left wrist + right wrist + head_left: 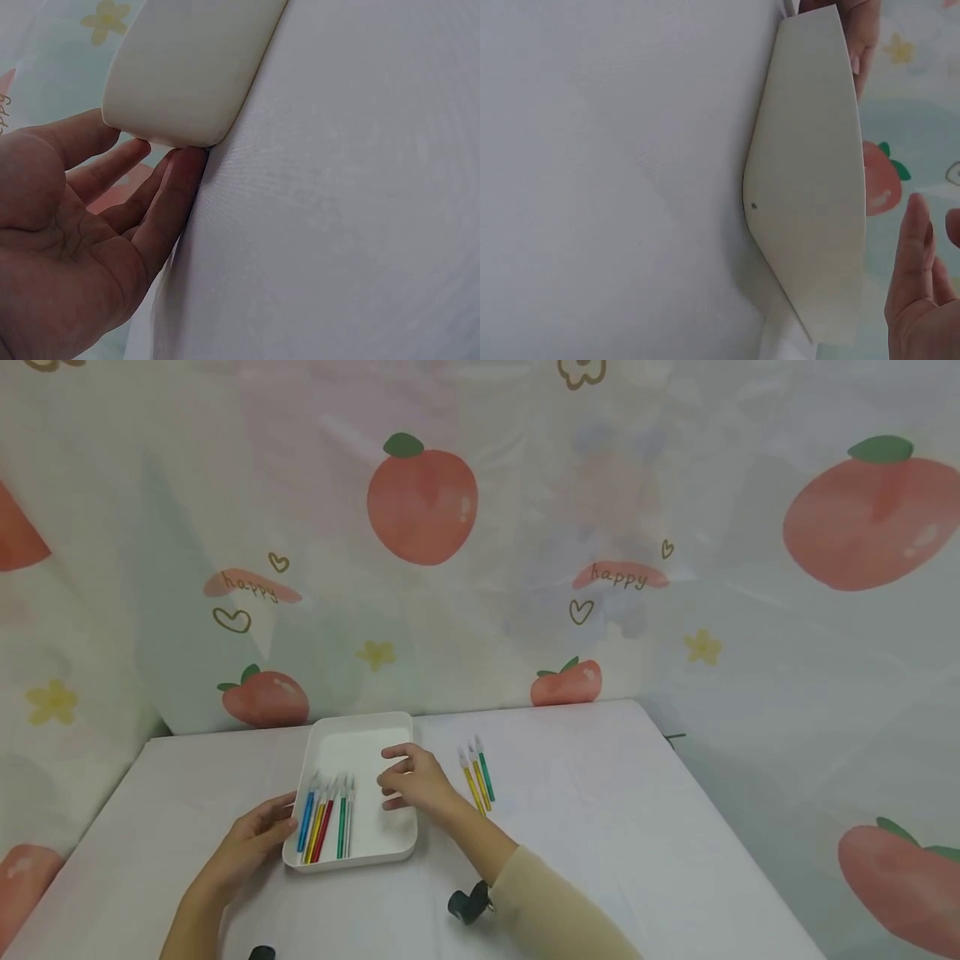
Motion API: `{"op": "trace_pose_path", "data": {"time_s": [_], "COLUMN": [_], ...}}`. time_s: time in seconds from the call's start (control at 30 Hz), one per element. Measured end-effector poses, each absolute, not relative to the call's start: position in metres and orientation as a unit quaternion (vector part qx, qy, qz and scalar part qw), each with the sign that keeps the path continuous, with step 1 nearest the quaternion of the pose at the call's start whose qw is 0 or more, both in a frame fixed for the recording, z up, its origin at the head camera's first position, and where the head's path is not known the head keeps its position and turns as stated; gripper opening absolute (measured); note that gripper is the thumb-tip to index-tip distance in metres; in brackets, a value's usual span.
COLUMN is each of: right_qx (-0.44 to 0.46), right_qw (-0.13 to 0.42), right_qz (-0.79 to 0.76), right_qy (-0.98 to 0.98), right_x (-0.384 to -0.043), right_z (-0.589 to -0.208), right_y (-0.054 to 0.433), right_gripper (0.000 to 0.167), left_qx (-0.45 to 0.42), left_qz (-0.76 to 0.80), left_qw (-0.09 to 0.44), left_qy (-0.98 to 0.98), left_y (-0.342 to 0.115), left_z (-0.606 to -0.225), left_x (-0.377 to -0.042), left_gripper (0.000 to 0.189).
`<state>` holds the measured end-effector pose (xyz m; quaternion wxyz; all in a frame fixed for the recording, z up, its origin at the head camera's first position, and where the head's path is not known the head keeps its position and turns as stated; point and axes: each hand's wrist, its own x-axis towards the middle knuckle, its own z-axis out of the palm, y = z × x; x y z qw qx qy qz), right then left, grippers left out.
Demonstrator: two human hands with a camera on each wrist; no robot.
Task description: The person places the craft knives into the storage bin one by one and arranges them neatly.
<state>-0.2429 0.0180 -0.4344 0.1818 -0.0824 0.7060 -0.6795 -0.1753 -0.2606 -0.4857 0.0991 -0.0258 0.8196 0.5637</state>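
A white rectangular tray [360, 735] lies on the white table, with several coloured pens [325, 822] lined up in its left half. My left hand [258, 835] rests with straight fingers against the tray's near left corner; the left wrist view shows the fingers [161, 187] touching the tray's outer wall [187, 67]. My right hand [412, 777] hovers over the tray's right side, fingers relaxed and empty. In the right wrist view the hand [922, 292] is beside the tray's wall [810, 202]. Three more pens [477, 774], yellow and green, lie on the table right of the tray.
A cloth backdrop with peach prints [422, 502] hangs behind and around the table. The table's right edge [720, 827] drops away. A small dark wrist-camera mount [468, 903] sits by my right forearm.
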Motion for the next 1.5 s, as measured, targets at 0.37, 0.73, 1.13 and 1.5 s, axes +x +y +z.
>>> {"op": "trace_pose_path", "data": {"time_s": [0.37,0.73,1.13,1.5], "right_qx": [-0.067,-0.067,-0.046,-0.069], "right_qw": [0.152,0.108,0.086,0.154], "right_qz": [-0.693,-0.659,-0.581,-0.454], "right_qy": [0.702,0.741,0.808,0.875], "right_x": [-0.244,-0.246,-0.258,-0.270], "right_z": [-0.442,-0.455,-0.460,-0.456], "right_y": [0.056,0.110,0.152,0.165], "right_gripper": [0.042,0.043,0.043,0.034], "left_qx": [-0.020,-0.022,-0.019,-0.029], "left_qz": [0.568,0.570,0.572,0.569], "left_qw": [0.095,0.097,0.092,0.090], "left_qy": [0.817,0.816,0.815,0.817], "left_y": [-0.262,-0.259,-0.259,-0.261], "left_z": [-0.487,-0.488,-0.488,-0.487], "left_x": [-0.176,-0.178,-0.180,-0.178], "left_gripper": [0.067,0.065,0.062,0.063]}}
